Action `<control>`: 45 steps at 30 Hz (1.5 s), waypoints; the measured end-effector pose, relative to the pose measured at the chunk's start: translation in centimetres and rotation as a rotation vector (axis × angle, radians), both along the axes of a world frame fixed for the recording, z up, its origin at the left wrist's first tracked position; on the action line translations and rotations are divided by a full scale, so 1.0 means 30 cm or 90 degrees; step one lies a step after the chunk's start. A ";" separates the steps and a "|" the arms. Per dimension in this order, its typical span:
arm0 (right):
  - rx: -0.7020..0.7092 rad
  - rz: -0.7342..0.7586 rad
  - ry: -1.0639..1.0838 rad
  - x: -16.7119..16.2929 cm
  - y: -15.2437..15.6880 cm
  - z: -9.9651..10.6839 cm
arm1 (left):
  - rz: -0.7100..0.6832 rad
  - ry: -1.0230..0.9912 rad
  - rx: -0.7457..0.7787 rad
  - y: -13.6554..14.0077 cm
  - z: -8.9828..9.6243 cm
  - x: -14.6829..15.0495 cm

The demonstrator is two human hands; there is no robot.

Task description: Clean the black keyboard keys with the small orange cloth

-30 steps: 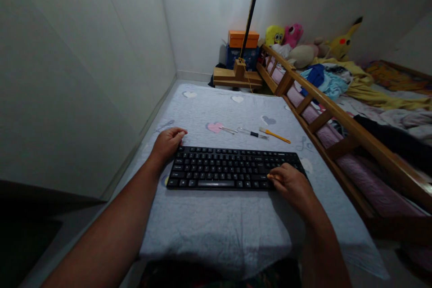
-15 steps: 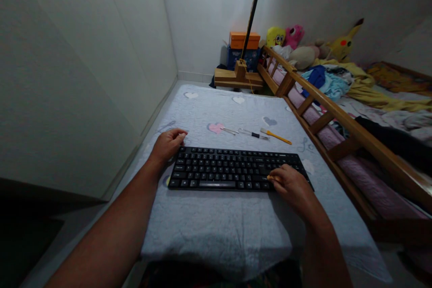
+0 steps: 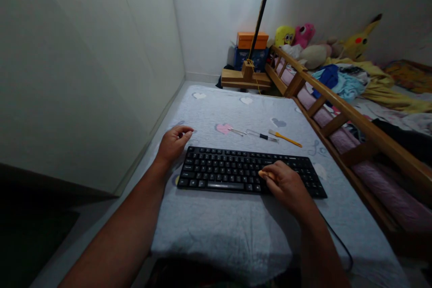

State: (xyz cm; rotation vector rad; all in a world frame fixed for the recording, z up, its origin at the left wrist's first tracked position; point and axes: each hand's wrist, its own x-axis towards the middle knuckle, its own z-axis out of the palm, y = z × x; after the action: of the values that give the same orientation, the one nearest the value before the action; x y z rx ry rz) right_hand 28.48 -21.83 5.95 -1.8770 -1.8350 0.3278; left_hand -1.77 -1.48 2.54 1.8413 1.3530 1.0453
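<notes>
A black keyboard (image 3: pixel 222 168) lies lengthwise across the cloth-covered table. Over its right half, my right hand (image 3: pixel 283 182) pinches a small orange-tan piece whose kind I cannot make out (image 3: pixel 265 174), its tip at the keys. My left hand (image 3: pixel 173 144) is at the keyboard's upper left corner with fingers curled and thumb against the forefinger; whether anything is between them is too small to tell. Beyond the keyboard lie thin metal sticks (image 3: pixel 237 132), a tool with a black grip and wire loop (image 3: pixel 263 136) and a yellow-handled brush (image 3: pixel 286 138).
A pale cloth with hearts (image 3: pixel 216 103) covers the table. A wooden bed rail (image 3: pixel 324 94) runs along the right side, with bedding and plush toys behind it. At the far end stands a wooden stand with a pole (image 3: pixel 248 72). A black cable (image 3: pixel 340 240) hangs at right.
My right hand has moved left along the keys with the small orange-tan piece. My left hand has lifted slightly off the keyboard's corner. The view has turned a little left, bringing the cable into sight.
</notes>
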 end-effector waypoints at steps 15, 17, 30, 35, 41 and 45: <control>-0.036 0.083 -0.066 -0.112 0.038 -0.039 | -0.031 -0.044 -0.049 -0.002 -0.015 0.016; -0.056 0.070 -0.082 -0.087 0.029 -0.042 | -0.034 -0.044 -0.056 -0.004 -0.015 0.018; -0.046 0.078 -0.086 -0.121 0.043 -0.009 | -0.052 -0.015 -0.121 0.006 -0.044 0.014; -0.056 0.072 -0.109 -0.118 0.046 -0.029 | -0.054 -0.032 -0.135 0.004 -0.046 0.018; -0.059 0.039 -0.144 -0.025 0.010 -0.044 | -0.055 -0.033 -0.131 0.002 -0.045 0.020; -0.059 0.012 -0.152 0.019 -0.007 -0.037 | -0.062 -0.029 -0.131 0.004 -0.052 0.018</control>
State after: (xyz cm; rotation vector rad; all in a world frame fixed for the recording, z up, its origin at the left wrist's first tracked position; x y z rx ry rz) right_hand 29.06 -22.02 4.84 -2.0369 -2.0254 0.2051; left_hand -1.22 -1.36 0.98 1.7023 1.2802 0.8594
